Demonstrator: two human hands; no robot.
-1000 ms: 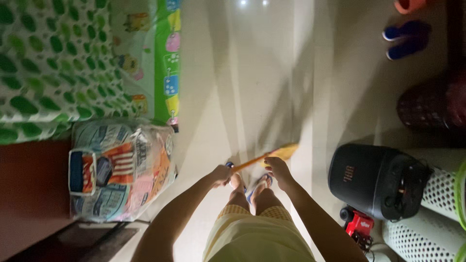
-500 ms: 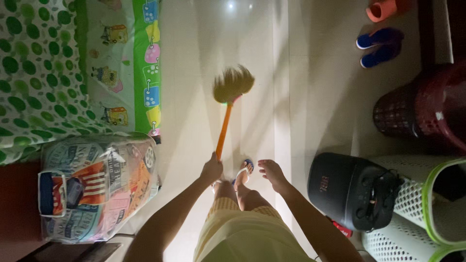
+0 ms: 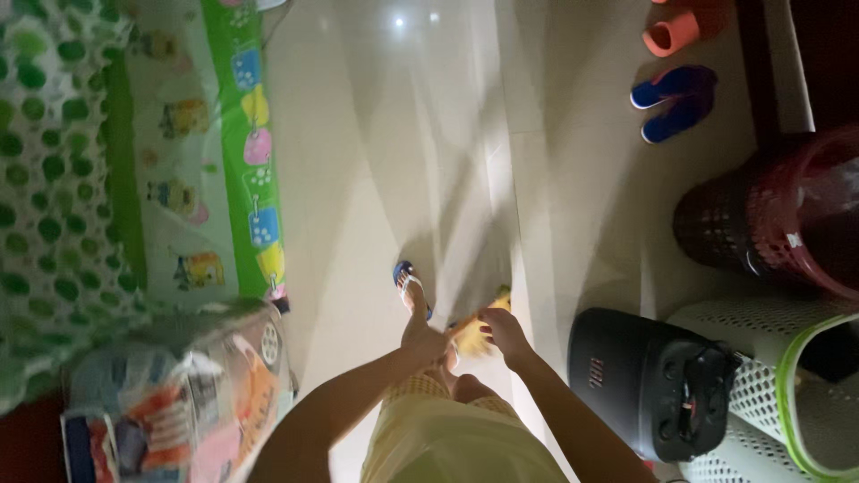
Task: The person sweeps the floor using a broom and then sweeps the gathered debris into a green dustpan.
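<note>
I stand on a shiny tiled floor point(image 3: 403, 161) and look down at my arms. My left hand point(image 3: 422, 338) and my right hand point(image 3: 503, 327) are both closed on the orange handle of a broom. Its yellow bristle head point(image 3: 483, 329) is pulled in close, low between my hands and just in front of my feet. My foot in a blue and white sandal point(image 3: 410, 284) is stepped forward on the tiles. Most of the handle is hidden by my hands.
A green patterned mat point(image 3: 192, 152) and dotted cloth point(image 3: 45, 179) lie at left, with a plastic-wrapped pack point(image 3: 170, 402) below. At right are a black speaker point(image 3: 649, 380), a white basket point(image 3: 787, 394), a dark red basket point(image 3: 769, 215), blue slippers point(image 3: 676, 100) and orange slippers point(image 3: 684, 27).
The broom head, stretched far out ahead half a second ago, has swept back to my feet. I have stepped forward, so the view moved along the floor.
</note>
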